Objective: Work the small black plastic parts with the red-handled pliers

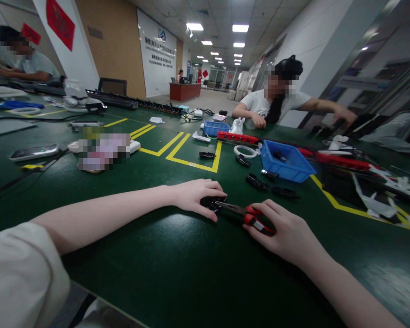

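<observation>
My left hand (198, 196) is closed around a small black plastic part (210, 202) and rests low over the green tabletop. Its fingers hide much of the part. In my right hand (283, 230) are needle-nose pliers (256, 222) with red and black handles. Their long metal jaws point left and reach the right end of the black part; whether they grip it I cannot tell. Several similar black parts (257, 181) lie beyond my hands, in front of a blue bin (287, 161) with a dark piece inside.
A roll of white tape (245, 151) lies left of the bin. A smaller blue tray (216, 127) and red strips (237, 136) are farther back. Phone-like devices (36, 152) and cables lie at left. Yellow tape lines (191, 165) mark the table. A person (276, 98) sits across it.
</observation>
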The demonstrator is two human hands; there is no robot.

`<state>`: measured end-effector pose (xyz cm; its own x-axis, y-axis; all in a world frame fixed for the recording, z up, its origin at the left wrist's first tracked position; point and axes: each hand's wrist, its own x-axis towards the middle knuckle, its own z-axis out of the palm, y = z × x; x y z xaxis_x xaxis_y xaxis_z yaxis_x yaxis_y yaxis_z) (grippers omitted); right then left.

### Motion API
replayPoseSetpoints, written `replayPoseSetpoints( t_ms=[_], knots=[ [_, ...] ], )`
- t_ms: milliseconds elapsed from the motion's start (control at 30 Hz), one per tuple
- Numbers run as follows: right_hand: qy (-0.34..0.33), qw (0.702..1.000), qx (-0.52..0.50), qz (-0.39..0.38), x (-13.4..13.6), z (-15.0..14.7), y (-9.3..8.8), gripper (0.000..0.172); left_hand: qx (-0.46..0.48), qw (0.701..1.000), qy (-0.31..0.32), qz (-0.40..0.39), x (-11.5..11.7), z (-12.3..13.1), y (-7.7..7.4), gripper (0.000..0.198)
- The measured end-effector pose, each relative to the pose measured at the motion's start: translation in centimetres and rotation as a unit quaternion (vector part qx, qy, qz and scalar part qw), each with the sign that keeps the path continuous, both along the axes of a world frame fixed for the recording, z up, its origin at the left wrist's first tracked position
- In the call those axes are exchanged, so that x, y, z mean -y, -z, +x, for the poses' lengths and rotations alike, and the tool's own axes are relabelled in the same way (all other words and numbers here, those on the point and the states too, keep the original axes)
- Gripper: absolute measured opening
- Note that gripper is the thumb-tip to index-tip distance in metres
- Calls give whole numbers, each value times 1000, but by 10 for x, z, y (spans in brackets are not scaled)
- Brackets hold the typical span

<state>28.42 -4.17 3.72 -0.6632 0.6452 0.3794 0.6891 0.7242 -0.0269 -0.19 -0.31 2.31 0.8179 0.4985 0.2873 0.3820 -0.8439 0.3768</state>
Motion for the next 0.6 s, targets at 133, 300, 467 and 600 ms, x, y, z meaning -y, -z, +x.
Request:
replayPoseSetpoints(
  t_ms=[133, 300, 467, 600],
  knots=[
    [12, 998, -5, -54, 0, -1, -1, 31, -10, 1000, -5, 0, 0, 0, -1, 68],
    [26, 996, -2, -89, 0, -1, -1, 34, -9, 1000, -3, 2, 0, 0, -1, 68],
    [36, 994, 9, -106, 1, -2, -2, 31, -8, 1000, 0, 8, -1, 0, 0, 69],
    [43, 994, 20, -103, 1, -4, -2, 28, -9, 1000, 1, 13, -1, -1, 1, 72]
  ],
)
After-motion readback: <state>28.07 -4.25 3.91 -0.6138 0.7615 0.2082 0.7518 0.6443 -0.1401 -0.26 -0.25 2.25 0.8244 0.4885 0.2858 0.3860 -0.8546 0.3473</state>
